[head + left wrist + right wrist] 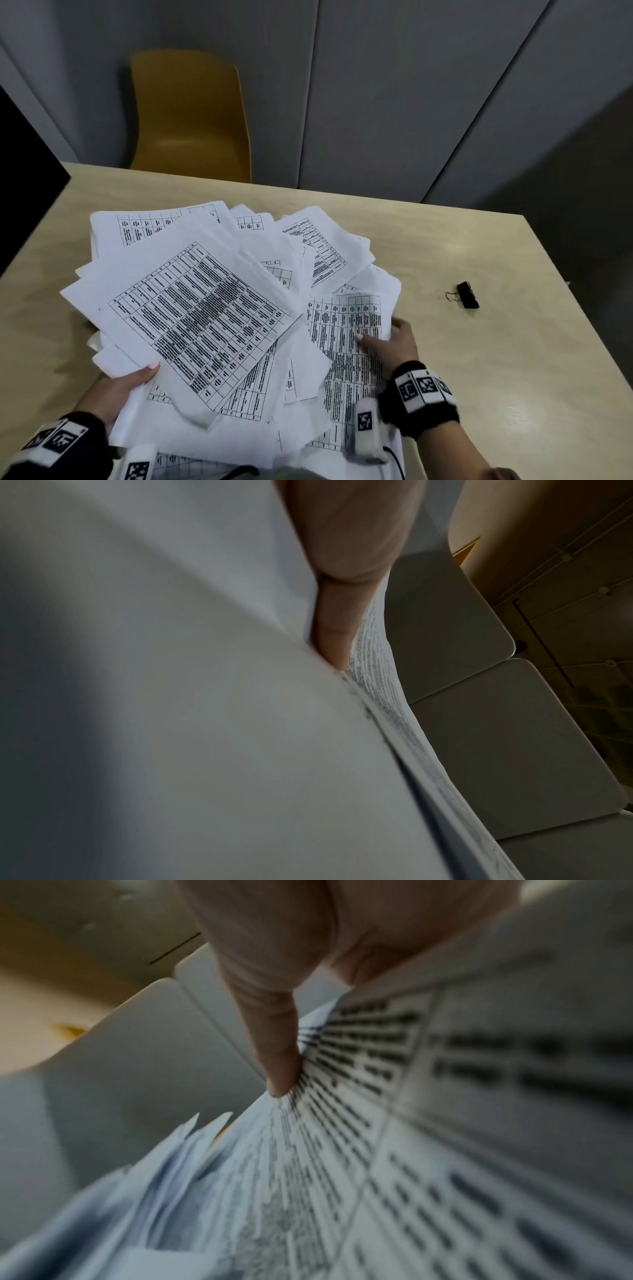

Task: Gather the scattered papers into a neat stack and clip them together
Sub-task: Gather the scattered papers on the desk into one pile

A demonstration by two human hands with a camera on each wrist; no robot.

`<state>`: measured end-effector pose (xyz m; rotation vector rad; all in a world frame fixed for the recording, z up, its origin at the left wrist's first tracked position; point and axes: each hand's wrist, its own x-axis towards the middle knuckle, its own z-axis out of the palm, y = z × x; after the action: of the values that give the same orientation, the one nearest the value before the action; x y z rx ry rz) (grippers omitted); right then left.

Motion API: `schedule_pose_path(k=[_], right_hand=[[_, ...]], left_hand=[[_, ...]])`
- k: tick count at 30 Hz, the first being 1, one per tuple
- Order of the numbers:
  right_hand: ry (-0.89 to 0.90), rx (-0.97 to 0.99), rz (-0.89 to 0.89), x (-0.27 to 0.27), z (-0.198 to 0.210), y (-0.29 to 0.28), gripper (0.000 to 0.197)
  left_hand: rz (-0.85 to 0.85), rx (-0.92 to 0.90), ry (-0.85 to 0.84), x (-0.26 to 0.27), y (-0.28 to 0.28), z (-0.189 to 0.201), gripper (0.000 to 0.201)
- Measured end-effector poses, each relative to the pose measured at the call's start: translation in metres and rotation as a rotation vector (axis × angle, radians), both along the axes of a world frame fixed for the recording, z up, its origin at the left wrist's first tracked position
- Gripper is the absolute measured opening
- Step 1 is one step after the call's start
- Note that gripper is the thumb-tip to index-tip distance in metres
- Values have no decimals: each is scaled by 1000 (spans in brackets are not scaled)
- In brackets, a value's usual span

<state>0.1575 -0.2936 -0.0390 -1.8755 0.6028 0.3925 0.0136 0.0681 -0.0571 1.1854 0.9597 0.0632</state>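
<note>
A loose fan of white papers printed with black tables covers the near left of the table. My left hand grips the fan's near left edge, thumb on top and fingers hidden beneath; the left wrist view shows the thumb pressed on a sheet. My right hand pinches the right side of the pile, thumb on a printed page and fingers curled round its edge. In the blurred right wrist view the thumb lies on a printed page. A black binder clip lies on the table, right of the papers.
The light wooden table has bare surface on its right side around the clip. A yellow chair stands behind the far edge. Grey wall panels rise beyond. A dark object sits at the left edge.
</note>
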Motion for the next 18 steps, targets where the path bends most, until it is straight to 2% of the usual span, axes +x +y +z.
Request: schedule_pose_path(k=[3, 6, 11, 13, 15, 17, 18], right_hand=[[59, 257, -74, -11, -3, -5, 48], [96, 360, 11, -20, -3, -10, 31], [-22, 158, -93, -19, -2, -16, 26], [-15, 242, -102, -16, 0, -19, 28], [71, 377, -54, -16, 2, -21, 27], [121, 363, -2, -20, -2, -22, 25], [99, 279, -6, -23, -5, -22, 25]], left_hand=[[-14, -5, 11, 0, 0, 0, 15], [-27, 13, 19, 0, 0, 1, 21], [-62, 47, 44, 1, -3, 4, 23], [-59, 59, 39, 2, -4, 5, 30], [-59, 48, 36, 2, -4, 4, 36], [-66, 47, 38, 3, -4, 4, 37], [-69, 49, 48, 3, -4, 3, 37]])
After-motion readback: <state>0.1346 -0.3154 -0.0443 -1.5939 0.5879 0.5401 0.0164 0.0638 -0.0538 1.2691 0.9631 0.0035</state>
